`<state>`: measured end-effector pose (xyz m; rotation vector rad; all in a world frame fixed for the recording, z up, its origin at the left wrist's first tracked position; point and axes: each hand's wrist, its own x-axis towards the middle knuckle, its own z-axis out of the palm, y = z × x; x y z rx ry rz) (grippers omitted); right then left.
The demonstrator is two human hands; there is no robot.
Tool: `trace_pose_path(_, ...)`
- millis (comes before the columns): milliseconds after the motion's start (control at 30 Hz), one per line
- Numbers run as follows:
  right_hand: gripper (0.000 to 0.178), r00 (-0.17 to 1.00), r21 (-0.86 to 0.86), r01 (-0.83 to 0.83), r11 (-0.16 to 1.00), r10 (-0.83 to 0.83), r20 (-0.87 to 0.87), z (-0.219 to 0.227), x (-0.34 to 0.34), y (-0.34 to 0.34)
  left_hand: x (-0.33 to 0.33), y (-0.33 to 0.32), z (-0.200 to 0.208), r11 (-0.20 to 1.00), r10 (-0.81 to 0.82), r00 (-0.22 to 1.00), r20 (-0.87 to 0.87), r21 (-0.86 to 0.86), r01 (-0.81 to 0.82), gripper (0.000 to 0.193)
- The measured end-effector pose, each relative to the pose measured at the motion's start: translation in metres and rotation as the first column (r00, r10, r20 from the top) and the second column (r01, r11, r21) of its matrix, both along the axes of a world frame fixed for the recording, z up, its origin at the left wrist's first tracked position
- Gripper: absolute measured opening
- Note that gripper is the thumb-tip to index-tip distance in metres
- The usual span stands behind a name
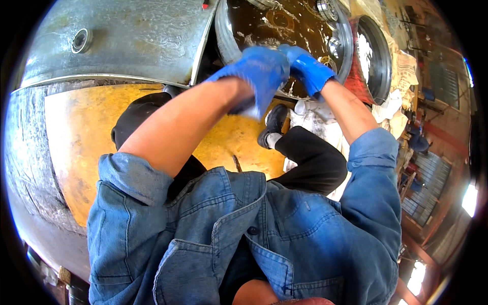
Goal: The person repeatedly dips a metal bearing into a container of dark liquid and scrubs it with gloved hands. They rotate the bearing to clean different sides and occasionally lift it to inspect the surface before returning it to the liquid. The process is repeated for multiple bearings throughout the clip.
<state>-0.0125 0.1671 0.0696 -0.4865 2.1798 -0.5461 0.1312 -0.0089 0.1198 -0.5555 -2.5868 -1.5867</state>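
My left hand [264, 66] and my right hand [304, 68], both in blue rubber gloves, meet over the near side of a round metal tub [227, 38]. Both look closed, fingers curled toward each other. Whatever lies between them is hidden by the gloves, and the left glove is smeared by motion. Brown, shiny liquid [254, 25] fills the tub. At its right side sit metal bearings, one bearing [327, 10] at the far rim and another bearing [334, 46] nearer. A ring shape [280, 20] shows dimly in the liquid.
To the left is a grey metal-topped table [137, 38] with one bearing ring [81, 40] on it. A red-sided drum [357, 71] stands right of the tub, beside crumpled paper [405, 71]. Yellow sheeting [84, 137] lies below, with my black shoe [275, 122] on it.
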Motion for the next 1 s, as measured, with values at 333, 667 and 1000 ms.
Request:
trace_pose_path(333,0.036,0.884,0.358,-0.178,0.916,0.309,-0.35,0.024,0.015,-0.031,0.02,0.056,-0.04,0.738,-0.083,0.995,0.064,-0.667,0.104,0.01)
trace_pose_path(667,0.038,0.982,0.443,-0.028,0.896,0.108,-0.156,0.023,0.011,-0.046,0.02,0.078,-0.083,0.731,-0.034,0.999,-0.029,-0.682,0.005,0.013)
trace_pose_path(1000,0.03,0.87,0.378,-0.267,0.886,0.391,-0.302,0.029,0.019,-0.034,0.014,0.075,-0.06,0.721,-0.094,0.991,0.097,-0.679,0.135,0.012)
